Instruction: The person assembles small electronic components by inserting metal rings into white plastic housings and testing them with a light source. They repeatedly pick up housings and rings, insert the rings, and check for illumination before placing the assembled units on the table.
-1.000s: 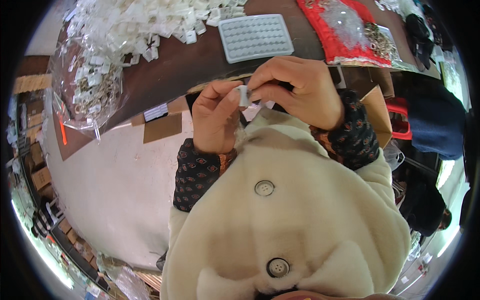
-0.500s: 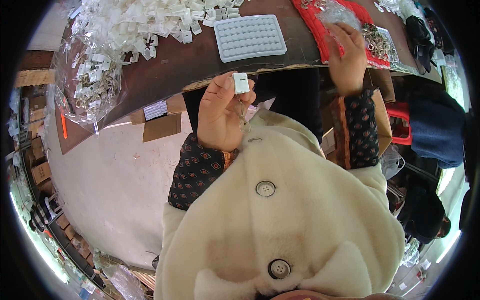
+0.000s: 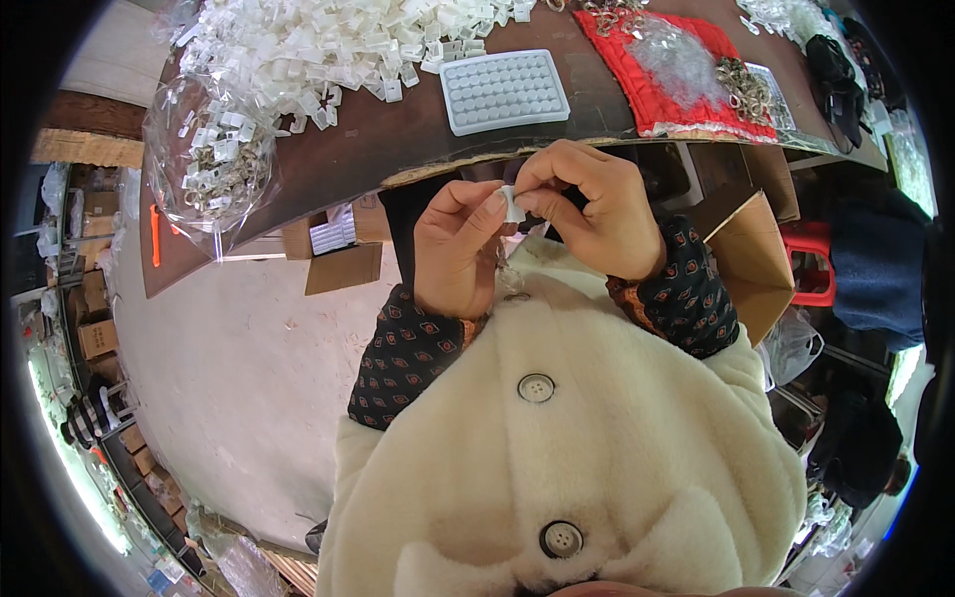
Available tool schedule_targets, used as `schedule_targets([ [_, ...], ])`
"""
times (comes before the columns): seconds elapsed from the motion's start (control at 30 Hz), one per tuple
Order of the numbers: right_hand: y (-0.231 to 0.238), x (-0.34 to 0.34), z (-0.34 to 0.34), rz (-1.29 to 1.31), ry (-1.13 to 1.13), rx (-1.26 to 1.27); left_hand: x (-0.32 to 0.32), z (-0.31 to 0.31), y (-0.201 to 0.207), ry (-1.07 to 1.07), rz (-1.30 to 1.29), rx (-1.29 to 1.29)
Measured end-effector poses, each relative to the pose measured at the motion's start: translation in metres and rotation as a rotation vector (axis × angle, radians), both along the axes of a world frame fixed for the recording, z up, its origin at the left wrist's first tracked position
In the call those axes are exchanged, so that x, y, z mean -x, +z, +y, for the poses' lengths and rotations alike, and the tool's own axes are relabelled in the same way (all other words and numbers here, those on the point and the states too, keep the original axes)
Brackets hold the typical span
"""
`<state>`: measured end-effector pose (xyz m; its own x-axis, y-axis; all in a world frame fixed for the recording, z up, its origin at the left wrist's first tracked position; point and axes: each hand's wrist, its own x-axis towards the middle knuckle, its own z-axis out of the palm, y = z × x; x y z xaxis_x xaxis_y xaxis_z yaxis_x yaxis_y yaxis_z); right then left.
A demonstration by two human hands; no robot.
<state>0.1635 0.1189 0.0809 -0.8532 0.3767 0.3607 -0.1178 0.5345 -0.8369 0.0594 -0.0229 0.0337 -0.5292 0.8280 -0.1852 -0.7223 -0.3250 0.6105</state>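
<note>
Where the head view looks down: a small white piece (image 3: 511, 204) sits pinched between two hands, in front of the cream coat (image 3: 517, 448) and just short of the table (image 3: 418, 129) edge.
Left hand (image 3: 456, 249): nearly closed, thumb and forefinger gripping the piece's left side, the other fingers curled; something thin hangs beside it, too small for me to make out.
Right hand (image 3: 607, 214): also nearly closed, thumb and forefinger tips meeting at the piece's right side.
Tray (image 3: 512, 126): pale, with rows of round shapes, lying on the table beyond the hands.
White heap (image 3: 338, 50): many similar pieces, left of the tray.
Clear bag (image 3: 174, 204): bulging with white and metal bits, near the table's left end.
Red cloth (image 3: 637, 80): right of the tray, bearing clear plastic (image 3: 671, 60) and metal rings (image 3: 744, 92).
</note>
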Motion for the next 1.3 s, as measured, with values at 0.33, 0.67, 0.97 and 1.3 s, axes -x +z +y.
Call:
schedule_targets([
  [0.33,-0.051,0.035,0.051,0.054,-0.346,-0.576,0.018,-0.003,-0.017,-0.016,-0.133,-0.013],
  [0.67,-0.068,0.037,0.066,0.001,-0.364,-0.651,0.029,0.002,-0.027,-0.049,-0.200,-0.035],
  [0.97,-0.039,0.025,0.085,0.266,-0.531,-0.575,0.027,0.000,-0.015,-0.067,-0.200,0.034],
  [1.3,-0.109,-0.225,0.087,0.126,-1.188,-0.335,0.132,0.056,0.009,0.525,1.574,0.507],
])
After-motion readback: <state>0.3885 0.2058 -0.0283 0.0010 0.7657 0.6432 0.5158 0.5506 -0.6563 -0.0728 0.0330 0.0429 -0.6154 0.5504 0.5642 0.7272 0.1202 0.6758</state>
